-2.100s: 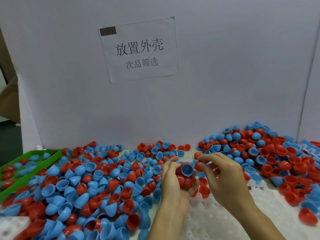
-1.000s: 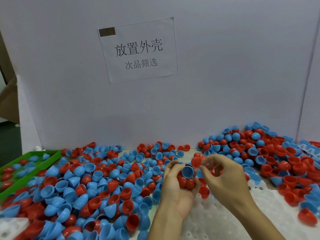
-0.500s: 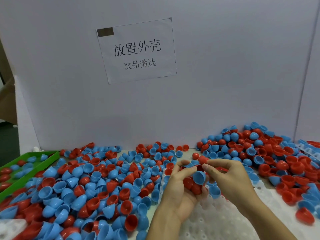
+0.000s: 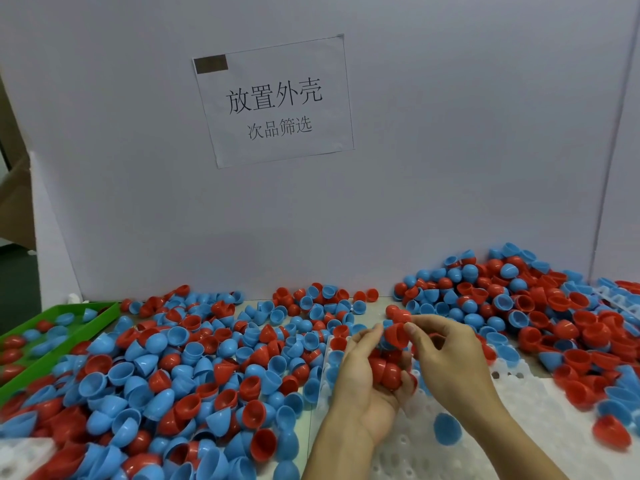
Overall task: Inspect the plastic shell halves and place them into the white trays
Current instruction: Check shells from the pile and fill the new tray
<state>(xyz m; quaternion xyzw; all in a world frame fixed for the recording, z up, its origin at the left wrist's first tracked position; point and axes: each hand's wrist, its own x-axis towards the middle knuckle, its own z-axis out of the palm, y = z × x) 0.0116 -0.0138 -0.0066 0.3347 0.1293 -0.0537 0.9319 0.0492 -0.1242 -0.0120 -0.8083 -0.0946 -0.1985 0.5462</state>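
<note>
Palm-up left hand [image 4: 367, 372] cups red shells [image 4: 386, 370] over the white tray [image 4: 485, 445]; right hand [image 4: 446, 355] pinches a red shell half [image 4: 396, 336].

left hand [image 4: 363, 372]: palm up, fingers cupped, gripping | right hand [image 4: 446, 355]: thumb and forefinger pinching

A white partition board [image 4: 450, 150] stands upright before me along the far edge of my bench, joined at my right by a second white panel [image 4: 623, 168] set at an angle to it. A white paper sheet [image 4: 277, 102] hangs slightly tilted on the board, printed with two lines of black Chinese characters and bearing a dark rectangular patch [image 4: 210, 64] in its upper left corner. At my far left a green bin [image 4: 107, 311] rests on the bench surface [image 4: 304, 422], and brown cardboard [image 4: 15, 206] shows beyond the board's left edge.
</note>
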